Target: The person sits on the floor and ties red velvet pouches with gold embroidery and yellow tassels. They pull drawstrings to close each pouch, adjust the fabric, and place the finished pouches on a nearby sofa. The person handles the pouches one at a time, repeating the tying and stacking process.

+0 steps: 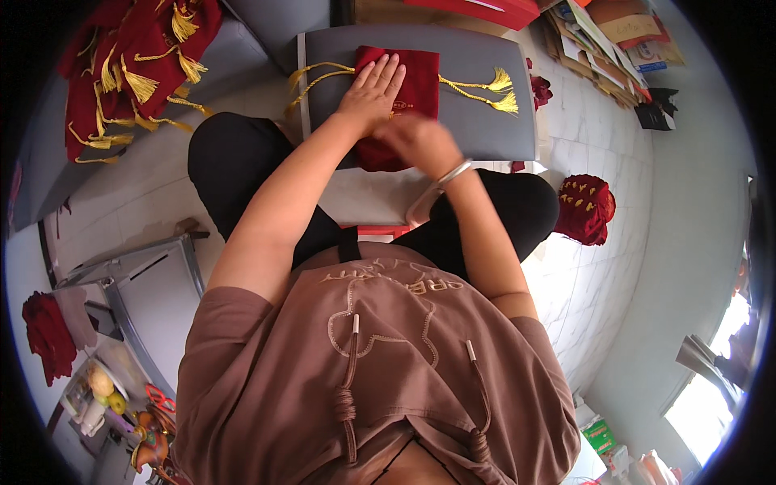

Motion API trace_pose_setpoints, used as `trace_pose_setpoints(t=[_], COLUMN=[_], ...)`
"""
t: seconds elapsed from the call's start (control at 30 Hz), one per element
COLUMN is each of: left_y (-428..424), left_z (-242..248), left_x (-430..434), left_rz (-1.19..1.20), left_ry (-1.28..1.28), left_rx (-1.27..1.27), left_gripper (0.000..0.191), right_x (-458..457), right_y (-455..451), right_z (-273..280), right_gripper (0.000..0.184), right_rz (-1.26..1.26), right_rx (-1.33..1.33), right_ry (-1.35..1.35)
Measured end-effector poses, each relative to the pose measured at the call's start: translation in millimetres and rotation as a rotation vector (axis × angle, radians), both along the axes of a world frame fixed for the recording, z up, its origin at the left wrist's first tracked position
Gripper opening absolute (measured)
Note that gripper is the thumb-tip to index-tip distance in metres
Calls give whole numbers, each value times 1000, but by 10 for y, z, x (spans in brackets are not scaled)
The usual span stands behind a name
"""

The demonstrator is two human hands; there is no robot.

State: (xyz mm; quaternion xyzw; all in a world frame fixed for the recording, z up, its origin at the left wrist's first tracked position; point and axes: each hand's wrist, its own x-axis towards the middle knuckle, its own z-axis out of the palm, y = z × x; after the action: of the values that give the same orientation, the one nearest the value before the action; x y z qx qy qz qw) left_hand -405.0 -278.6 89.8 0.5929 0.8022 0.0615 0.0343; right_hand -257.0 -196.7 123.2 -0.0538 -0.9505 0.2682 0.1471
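Note:
A dark red velvet drawstring pouch [424, 76] lies flat on a grey padded stool [479, 133]. Yellow cords with tassels [500, 91] stretch out from both its sides. My left hand [379, 85] rests flat on the pouch with its fingers side by side and nothing visible in them. Close by, over the lower part of the pouch, is my right hand [418, 139], blurred and with its fingers bent; a silvery bangle is on its wrist. Whether it holds anything cannot be made out. Small gold print shows on the pouch between the hands.
More red pouches with yellow tassels [142, 66] are heaped on grey upholstery at upper left. A red cloth bundle [585, 209] stands on the tiled floor at right. Stacked cardboard and papers [597, 54] lie at upper right, near a red box [485, 9].

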Motion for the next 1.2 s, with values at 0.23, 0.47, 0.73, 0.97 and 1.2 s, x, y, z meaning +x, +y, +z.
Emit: trace_pose_setpoints(t=[0.23,0.47,0.73,0.97,1.2], left_y=[8,-17,14,-107,-940], left_z=[1,-76,-99,496,1671], left_x=[13,1,12,-414,-1557], left_rz=[-4,-37,13,443,440], left_ry=[-10,-42,-155,-1164,-1220], left_rx=[-16,152,187,1054,1861], left_gripper=[118,117,112,45,25], right_x=[216,428,448,494,462], right_y=[-525,-904,-877,-821,-835], right_z=[-137,-210,-324,-12,78], right_gripper=[23,85,89,70,62], right_rz=[61,-58,9,-36,-64], right_rx=[362,404,411,302,182], right_ry=[-154,-239,-208,-80,86])
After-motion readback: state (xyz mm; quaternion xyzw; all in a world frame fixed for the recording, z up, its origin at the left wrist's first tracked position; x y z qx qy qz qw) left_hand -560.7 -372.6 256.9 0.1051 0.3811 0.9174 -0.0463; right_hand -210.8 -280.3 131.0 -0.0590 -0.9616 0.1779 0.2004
